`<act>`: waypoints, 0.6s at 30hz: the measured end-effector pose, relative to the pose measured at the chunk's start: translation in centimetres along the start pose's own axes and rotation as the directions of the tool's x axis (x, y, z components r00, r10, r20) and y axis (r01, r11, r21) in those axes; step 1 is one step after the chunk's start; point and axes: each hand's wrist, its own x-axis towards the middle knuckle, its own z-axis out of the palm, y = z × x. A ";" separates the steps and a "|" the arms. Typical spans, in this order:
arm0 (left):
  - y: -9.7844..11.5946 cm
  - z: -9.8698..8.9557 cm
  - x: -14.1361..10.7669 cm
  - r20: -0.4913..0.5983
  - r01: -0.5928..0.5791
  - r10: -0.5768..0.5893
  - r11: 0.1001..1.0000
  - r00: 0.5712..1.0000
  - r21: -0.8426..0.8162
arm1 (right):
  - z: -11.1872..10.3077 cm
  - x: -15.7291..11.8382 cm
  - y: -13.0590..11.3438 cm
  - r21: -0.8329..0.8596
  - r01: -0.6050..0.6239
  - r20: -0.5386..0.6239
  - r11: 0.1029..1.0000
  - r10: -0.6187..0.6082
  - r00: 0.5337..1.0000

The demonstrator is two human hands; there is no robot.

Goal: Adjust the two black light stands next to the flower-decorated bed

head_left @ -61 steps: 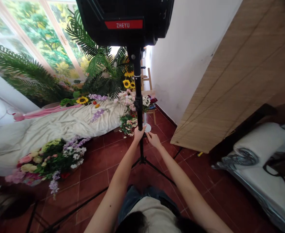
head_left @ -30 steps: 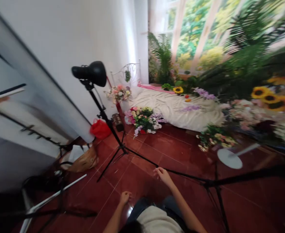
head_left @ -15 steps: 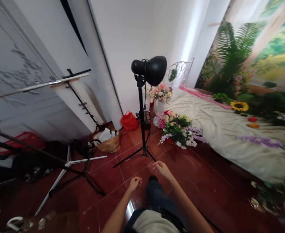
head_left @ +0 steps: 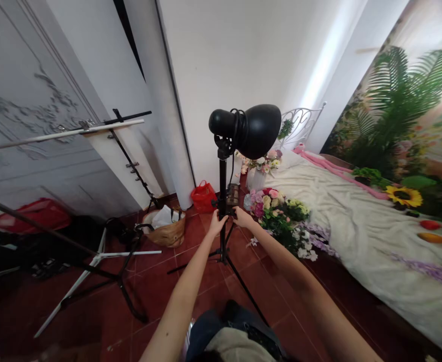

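A black studio lamp (head_left: 260,131) with a round reflector and a coiled cable tops a black tripod light stand (head_left: 223,181) in front of me. My left hand (head_left: 217,222) is closed round the stand's pole at its lower collar, thumb across the front. On the collar's right side, my right hand (head_left: 242,218) has its fingers bent onto a fitting, probably a knob, which they largely hide. The stand is upright, its legs spread on the red tiles, one leg reaching back toward my feet.
Bouquets of artificial flowers (head_left: 277,213) stand right of the stand, beside a bed with a cream cover (head_left: 341,201). Behind are a red bag (head_left: 203,196) and a woven basket (head_left: 168,234). More stands, one with white legs (head_left: 89,275), spread over the floor at left.
Both hands have reached forward from in front of my body to the stand's pole and now grip it. The lamp and stand appear nearer, and the view has shifted.
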 end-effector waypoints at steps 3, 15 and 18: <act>0.1 0.8 2.3 0.027 0.039 -0.038 0.999 0.999 -0.010 | -1.1 3.1 -0.6 -0.235 0.020 0.176 0.972 0.022 0.984; -1.1 1.9 4.5 -0.023 0.117 -0.118 0.993 0.993 -0.032 | -4.2 8.7 -1.4 -0.425 0.294 0.384 0.856 -0.123 0.915; -1.6 2.0 4.6 -0.032 0.117 -0.118 0.993 0.993 -0.018 | -2.8 7.0 -0.9 -0.428 0.271 0.243 0.862 -0.179 0.953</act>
